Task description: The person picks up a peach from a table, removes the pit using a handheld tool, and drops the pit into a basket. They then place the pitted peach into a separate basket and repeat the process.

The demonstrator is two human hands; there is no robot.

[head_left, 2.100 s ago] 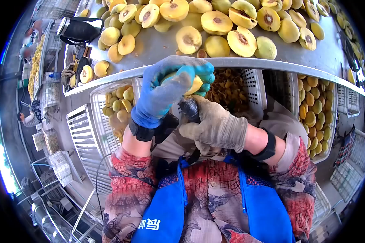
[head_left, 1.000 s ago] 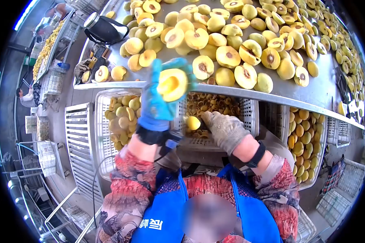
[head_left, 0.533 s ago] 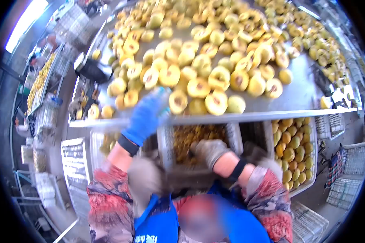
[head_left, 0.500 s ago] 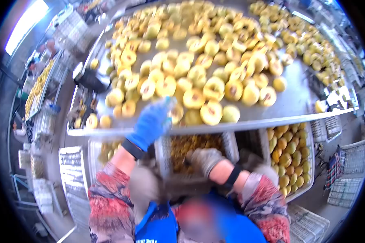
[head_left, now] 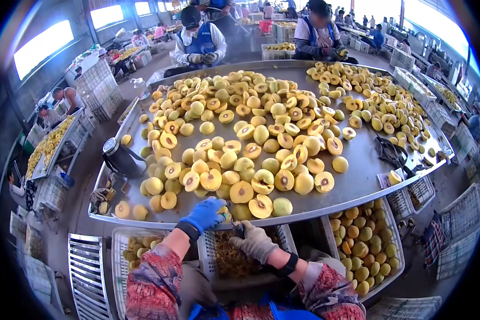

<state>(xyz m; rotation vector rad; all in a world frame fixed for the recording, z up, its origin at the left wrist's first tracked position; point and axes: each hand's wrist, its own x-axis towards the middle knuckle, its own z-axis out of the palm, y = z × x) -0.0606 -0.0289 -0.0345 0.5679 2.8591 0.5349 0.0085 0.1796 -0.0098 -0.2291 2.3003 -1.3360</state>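
My left hand (head_left: pixel 203 214), in a blue glove, is closed around a yellow peach half (head_left: pixel 225 215) at the table's front edge. Close beside it, my right hand (head_left: pixel 255 242), in a pale work glove, grips a small dark tool (head_left: pixel 239 230) whose kind I cannot make out; its tip is near the fruit. Below both hands stands a white crate (head_left: pixel 208 256) with brown scraps in it. Many cut peaches lie on the metal table, the nearest being a half (head_left: pixel 261 206) with its cut face up.
A dark thermos (head_left: pixel 123 158) stands at the table's left. Crates of peaches flank my legs, left (head_left: pixel 118 266) and right (head_left: pixel 394 256). Two co-workers (head_left: pixel 200 40) (head_left: pixel 317 34) are across the metal table (head_left: pixel 360 173). A black strap-like object (head_left: pixel 392 152) lies on the right.
The view has tipped upward. My left hand has come from among the peaches to the table edge and holds a half. My right hand has risen from the scrap crate toward it.
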